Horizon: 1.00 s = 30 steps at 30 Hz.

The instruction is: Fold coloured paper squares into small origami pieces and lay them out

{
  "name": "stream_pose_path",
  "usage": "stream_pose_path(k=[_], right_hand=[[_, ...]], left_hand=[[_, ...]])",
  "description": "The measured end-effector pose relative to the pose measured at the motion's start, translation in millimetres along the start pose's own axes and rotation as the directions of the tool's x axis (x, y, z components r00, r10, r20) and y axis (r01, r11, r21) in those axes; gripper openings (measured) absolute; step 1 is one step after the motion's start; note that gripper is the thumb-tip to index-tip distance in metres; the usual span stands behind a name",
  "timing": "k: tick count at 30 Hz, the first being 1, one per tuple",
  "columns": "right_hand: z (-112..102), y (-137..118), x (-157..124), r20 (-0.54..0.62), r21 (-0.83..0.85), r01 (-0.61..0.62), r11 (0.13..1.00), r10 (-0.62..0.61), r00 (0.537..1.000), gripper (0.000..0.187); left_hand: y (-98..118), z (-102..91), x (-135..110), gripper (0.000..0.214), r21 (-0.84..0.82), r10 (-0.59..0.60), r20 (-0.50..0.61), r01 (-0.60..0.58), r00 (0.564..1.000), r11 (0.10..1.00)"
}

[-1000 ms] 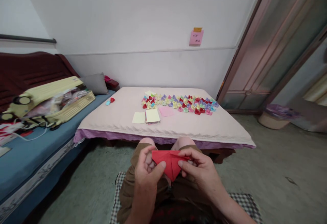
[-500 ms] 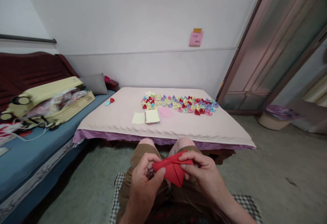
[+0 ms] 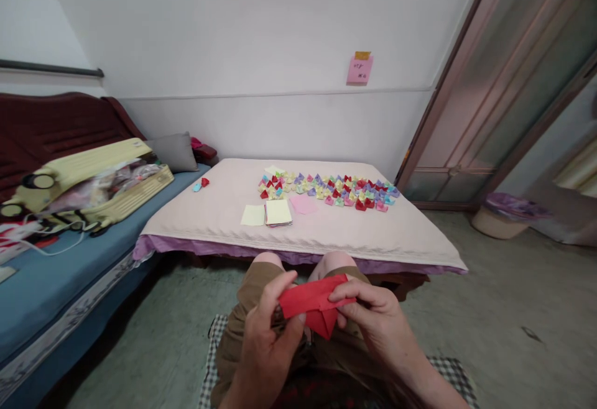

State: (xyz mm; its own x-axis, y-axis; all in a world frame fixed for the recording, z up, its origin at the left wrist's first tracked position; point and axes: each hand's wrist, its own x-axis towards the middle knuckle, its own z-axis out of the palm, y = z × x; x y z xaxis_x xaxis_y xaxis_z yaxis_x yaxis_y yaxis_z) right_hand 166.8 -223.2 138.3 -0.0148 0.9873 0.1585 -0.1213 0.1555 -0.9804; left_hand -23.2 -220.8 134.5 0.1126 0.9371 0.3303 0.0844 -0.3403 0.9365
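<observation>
A folded red paper (image 3: pixel 313 303) is held over my lap, between my knees. My left hand (image 3: pixel 268 340) pinches its left end with thumb and fingers closed. My right hand (image 3: pixel 373 325) grips its right end, fingers pressed along the top fold. The paper's lower point hangs down between both hands. Ahead, on the low table (image 3: pixel 219 210) with a pale cloth, lie several small folded paper pieces (image 3: pixel 329 189) in many colours, a yellow paper stack (image 3: pixel 278 212), a loose yellow sheet (image 3: pixel 252 215) and a pink sheet (image 3: pixel 304 203).
A blue sofa (image 3: pixel 41 284) on the left carries an open yellow case (image 3: pixel 93 182) and a grey cushion (image 3: pixel 175 153). Two small folded pieces (image 3: pixel 201 184) lie at the table's left. A basket (image 3: pixel 501 217) stands by the door frame at right. A pink note (image 3: pixel 359 69) hangs on the wall.
The red paper has been folded flatter and turned: its top flap now lies as a long band across, and both hands have shifted slightly lower and right.
</observation>
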Motion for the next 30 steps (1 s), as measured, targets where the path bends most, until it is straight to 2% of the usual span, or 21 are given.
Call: stream_pose_path(k=[3,5,8,11,14,22,27,30], right_hand=[[-1.5,0.2,0.3,-0.002,-0.02,0.009,1.0,-0.009,1.0,0.013],[-1.4,-1.8,0.9,0.007,-0.037,0.029,0.999,-0.029,1.0,0.012],[-0.7,-8.0,1.1,0.025,-0.122,0.065,0.99,-0.063,0.998,0.014],[-0.5,-14.6,0.3,0.056,-0.254,0.148,0.956,-0.138,0.989,0.013],[-0.8,-16.6,-0.6,0.112,-0.303,0.224,0.926,-0.199,0.974,0.011],[1.8,-8.3,0.0,0.031,-0.307,0.26,0.916,-0.263,0.964,0.015],[1.6,-6.8,-1.0,-0.009,-0.408,0.263,0.874,-0.291,0.957,0.017],[1.0,-5.7,-0.6,-0.004,-0.47,0.282,0.836,-0.321,0.947,0.019]], left_hand=[[6.4,-2.7,-0.3,0.035,0.08,0.121,0.103,-0.13,0.987,0.988],[11.0,-4.3,1.2,0.031,0.05,0.123,0.154,-0.132,0.98,0.99],[12.8,-3.6,4.5,0.018,0.032,0.053,0.1,-0.056,0.994,0.998],[8.3,0.3,7.1,0.014,0.048,-0.032,0.02,0.031,0.999,0.998],[3.1,4.3,7.7,0.013,0.052,-0.062,-0.024,0.063,0.998,0.997],[-5.9,8.4,3.7,0.017,-0.002,-0.059,-0.096,0.059,0.994,0.998],[-11.6,7.3,2.0,0.024,0.113,0.021,-0.131,-0.006,0.991,0.994],[-10.6,7.0,2.3,0.02,0.215,0.08,-0.121,-0.053,0.989,0.975]])
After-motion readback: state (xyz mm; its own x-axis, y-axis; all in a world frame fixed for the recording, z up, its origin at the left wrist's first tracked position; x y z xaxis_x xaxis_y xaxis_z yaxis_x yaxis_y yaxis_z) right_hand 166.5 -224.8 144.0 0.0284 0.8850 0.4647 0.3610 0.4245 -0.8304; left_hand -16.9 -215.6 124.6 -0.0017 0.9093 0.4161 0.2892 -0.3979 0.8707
